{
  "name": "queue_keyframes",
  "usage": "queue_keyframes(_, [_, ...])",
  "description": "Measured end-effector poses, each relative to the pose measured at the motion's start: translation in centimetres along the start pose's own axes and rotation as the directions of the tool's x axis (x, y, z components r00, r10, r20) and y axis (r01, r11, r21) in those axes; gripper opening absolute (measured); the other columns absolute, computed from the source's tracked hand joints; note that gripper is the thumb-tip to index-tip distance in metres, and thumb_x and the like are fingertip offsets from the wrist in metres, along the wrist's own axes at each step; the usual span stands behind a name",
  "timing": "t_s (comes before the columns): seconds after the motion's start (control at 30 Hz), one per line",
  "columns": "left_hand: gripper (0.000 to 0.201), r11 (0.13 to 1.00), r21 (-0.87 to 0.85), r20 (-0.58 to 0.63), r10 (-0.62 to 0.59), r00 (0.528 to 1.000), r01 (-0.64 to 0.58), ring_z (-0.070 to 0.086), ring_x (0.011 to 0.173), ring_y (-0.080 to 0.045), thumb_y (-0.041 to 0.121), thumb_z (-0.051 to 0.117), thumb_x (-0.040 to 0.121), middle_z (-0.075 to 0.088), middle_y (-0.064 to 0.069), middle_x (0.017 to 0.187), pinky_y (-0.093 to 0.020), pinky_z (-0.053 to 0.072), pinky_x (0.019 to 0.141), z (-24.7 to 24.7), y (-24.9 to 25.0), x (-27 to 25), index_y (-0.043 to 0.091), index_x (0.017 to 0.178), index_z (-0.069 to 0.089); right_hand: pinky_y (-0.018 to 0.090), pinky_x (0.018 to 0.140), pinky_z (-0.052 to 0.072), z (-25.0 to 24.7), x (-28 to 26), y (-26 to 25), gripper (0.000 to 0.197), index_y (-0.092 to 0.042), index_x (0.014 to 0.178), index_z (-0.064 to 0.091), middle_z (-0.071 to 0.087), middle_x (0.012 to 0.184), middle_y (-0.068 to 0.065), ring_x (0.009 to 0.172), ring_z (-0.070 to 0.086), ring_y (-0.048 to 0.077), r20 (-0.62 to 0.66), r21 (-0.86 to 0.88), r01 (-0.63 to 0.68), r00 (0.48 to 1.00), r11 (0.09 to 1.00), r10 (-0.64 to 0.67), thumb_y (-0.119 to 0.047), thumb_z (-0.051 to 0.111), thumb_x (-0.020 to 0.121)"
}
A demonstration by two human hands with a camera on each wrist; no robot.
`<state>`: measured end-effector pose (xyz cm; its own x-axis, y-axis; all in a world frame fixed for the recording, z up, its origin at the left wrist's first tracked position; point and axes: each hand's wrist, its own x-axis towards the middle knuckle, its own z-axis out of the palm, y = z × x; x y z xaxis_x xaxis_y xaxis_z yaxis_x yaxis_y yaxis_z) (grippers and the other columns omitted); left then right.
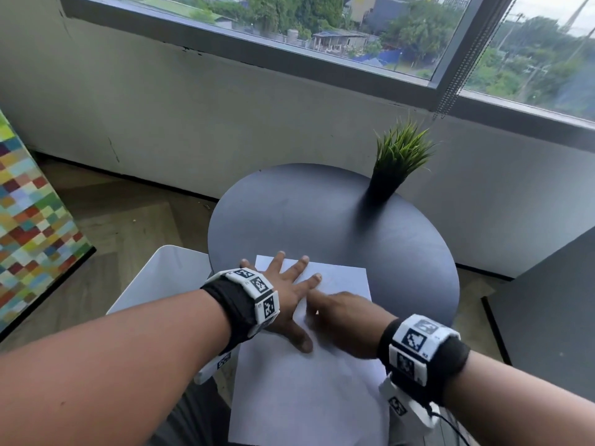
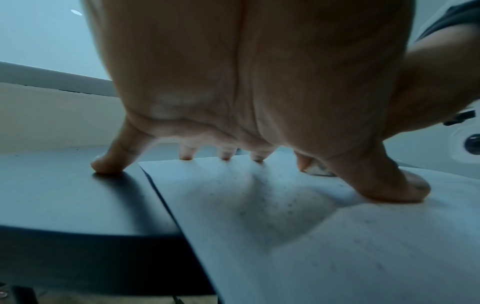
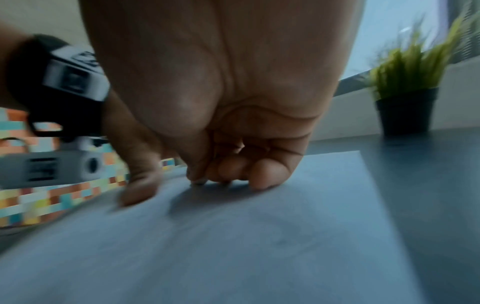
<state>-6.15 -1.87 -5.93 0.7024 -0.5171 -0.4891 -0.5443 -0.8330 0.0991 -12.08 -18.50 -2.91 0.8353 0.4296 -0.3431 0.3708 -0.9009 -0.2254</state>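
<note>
Lying in the lower centre of the head view, the white rectangular paper sheet (image 1: 322, 375) is resting on the round dark grey table (image 1: 322, 214), its near end overhanging the rim. The left hand (image 1: 283, 297) is pressing its upper left corner with fingers spread flat, likely pinning it against sliding. The right hand (image 1: 347, 320), fingers curled under and gripping nothing, is pushing its fingertips onto the sheet beside the left thumb, probably working a crease. The green artificial plant in a black pot (image 1: 397, 162) is standing well apart, upper right.
</note>
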Motion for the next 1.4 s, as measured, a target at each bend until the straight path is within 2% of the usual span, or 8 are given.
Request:
queue_keyframes(0.17, [0.13, 1.0, 0.017, -0.003, -0.004, 1.0, 0.004, -0.019, 0.151, -0.032, 0.095, 0.057, 0.054, -0.027, 0.015, 0.162, -0.083, 0.009, 0.102, 0.1, 0.1, 0.1, 0.049, 0.151, -0.016, 0.041, 0.077, 0.05, -1.0, 1.3, 3.9, 0.015, -0.02, 0.101, 0.041, 0.061, 0.101, 0.008, 0.089, 0.056, 0.035, -0.157, 0.025, -0.275, 0.948, 0.961, 0.275, -0.034, 0.042, 0.095])
queue_keyframes(0.33, [0.13, 1.0, 0.003, 0.006, -0.003, 1.0, 0.003, -0.02, 0.151, -0.032, 0.095, 0.058, 0.053, -0.029, 0.017, 0.161, -0.084, 0.007, 0.102, 0.1, 0.0, 0.1, 0.05, 0.15, -0.016, 0.036, 0.072, 0.042, 0.8, 0.0, 0.6, 0.024, -0.016, 0.119, 0.04, 0.062, 0.107, 0.011, 0.095, 0.056, 0.034, -0.012, -0.007, -0.02, 1.0, 1.0, 0.02, -0.028, 0.041, 0.098])
queue_keyframes(0.53, [0.13, 1.0, 0.01, -0.001, -0.006, 1.0, 0.006, -0.019, 0.151, -0.032, 0.096, 0.057, 0.053, -0.028, 0.016, 0.161, -0.084, 0.008, 0.102, 0.2, 0.0, 0.2, 0.05, 0.15, -0.016, 0.038, 0.078, 0.049, -0.6, 1.6, 3.7, 0.016, -0.021, 0.105, 0.044, 0.062, 0.109, 0.012, 0.094, 0.057, 0.034, -0.154, 0.067, -0.29, 0.942, 0.955, 0.297, -0.033, 0.044, 0.094])
queue_keyframes(0.7, [0.13, 1.0, 0.01, 0.0, -0.003, 1.0, 0.003, -0.02, 0.151, -0.032, 0.095, 0.06, 0.051, -0.028, 0.018, 0.161, -0.084, 0.006, 0.102, 0.0, -0.1, 0.1, 0.054, 0.148, -0.016, 0.035, 0.073, 0.043, 0.6, 0.5, -0.7, 0.027, -0.014, 0.117, 0.045, 0.064, 0.109, 0.01, 0.099, 0.058, 0.032, 0.021, 0.041, 0.031, 0.999, 0.999, -0.032, -0.024, 0.052, 0.093])
queue_keyframes(0.87, [0.129, 1.0, -0.002, -0.031, -0.017, 0.999, 0.017, -0.019, 0.151, -0.03, 0.095, 0.059, 0.048, -0.027, 0.01, 0.163, -0.083, 0.007, 0.102, 0.3, -0.2, 0.2, 0.058, 0.146, -0.015, 0.038, 0.076, 0.048, -1.4, 2.3, 3.2, 0.018, -0.015, 0.105, 0.046, 0.062, 0.105, 0.017, 0.093, 0.057, 0.036, -0.152, 0.08, -0.245, 0.955, 0.966, 0.255, -0.03, 0.045, 0.095])
queue_keyframes(1.03, [0.129, 1.0, -0.013, -0.007, -0.028, 1.0, 0.028, -0.022, 0.151, -0.029, 0.096, 0.06, 0.047, -0.03, 0.012, 0.161, -0.084, 0.002, 0.102, 0.2, -0.1, 0.2, 0.059, 0.145, -0.016, 0.04, 0.077, 0.049, 0.7, 1.1, -0.4, 0.023, -0.02, 0.112, 0.047, 0.065, 0.104, 0.009, 0.094, 0.058, 0.03, 0.008, 0.039, 0.049, 0.999, 0.998, -0.049, -0.026, 0.054, 0.091])
queue_keyframes(1.2, [0.129, 1.0, -0.002, -0.032, -0.025, 0.999, 0.025, -0.02, 0.151, -0.03, 0.097, 0.057, 0.047, -0.028, 0.011, 0.162, -0.084, 0.004, 0.102, 0.5, 0.0, 0.2, 0.057, 0.147, -0.015, 0.038, 0.079, 0.049, -1.0, 2.6, 2.9, 0.018, -0.015, 0.104, 0.049, 0.063, 0.106, 0.014, 0.096, 0.057, 0.034, -0.163, 0.116, -0.254, 0.949, 0.96, 0.271, -0.029, 0.047, 0.093])
queue_keyframes(1.4, [0.129, 1.0, -0.022, -0.035, -0.021, 0.999, 0.02, -0.02, 0.151, -0.028, 0.095, 0.059, 0.05, -0.027, 0.01, 0.163, -0.083, 0.003, 0.104, 0.4, 0.0, -0.1, 0.054, 0.149, -0.013, 0.038, 0.076, 0.047, 0.4, 2.2, 2.1, 0.014, -0.018, 0.099, 0.048, 0.064, 0.099, 0.01, 0.094, 0.056, 0.031, -0.163, 0.17, -0.173, 0.966, 0.97, 0.201, -0.03, 0.048, 0.092])
